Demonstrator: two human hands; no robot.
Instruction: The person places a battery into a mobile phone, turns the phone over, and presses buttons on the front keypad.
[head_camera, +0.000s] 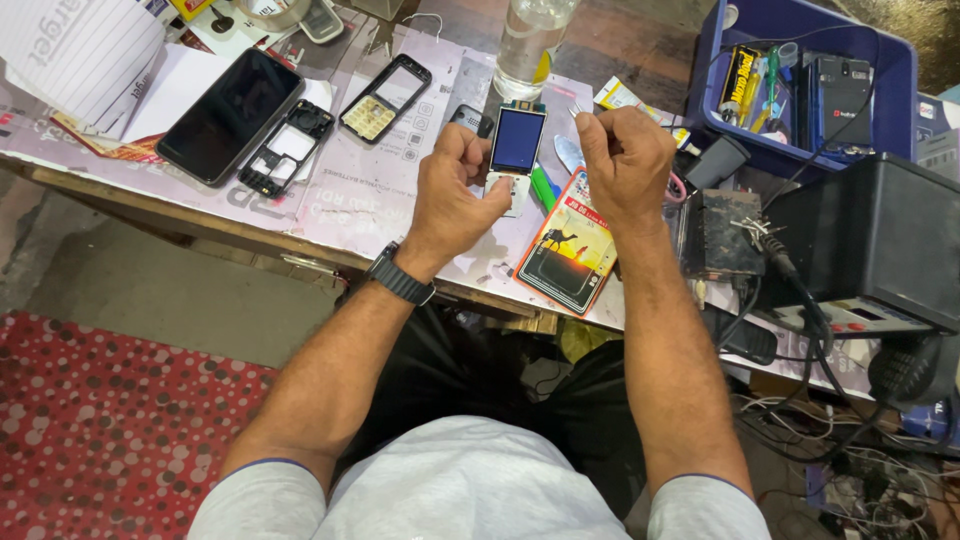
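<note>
Left hand (452, 190) clamped on bare phone board (514, 155), blue screen up, over cluttered desk (380, 190). Right hand (625, 155) pinched small metal part (577, 110); grip narrow. Best handled by board edges, held level, kept steady near water bottle (528, 40).

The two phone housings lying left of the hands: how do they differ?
The black frame is an open skeleton: its window and lower part are cut through, showing the paper beneath. The keypad cover still carries a pale keypad under its screen opening. The frame lies beside the dark smartphone, nearer the table edge; the cover lies farther back, apart from it. Both are black, stripped, flat on the table, tilted the same way, with neither hand on them.
</note>
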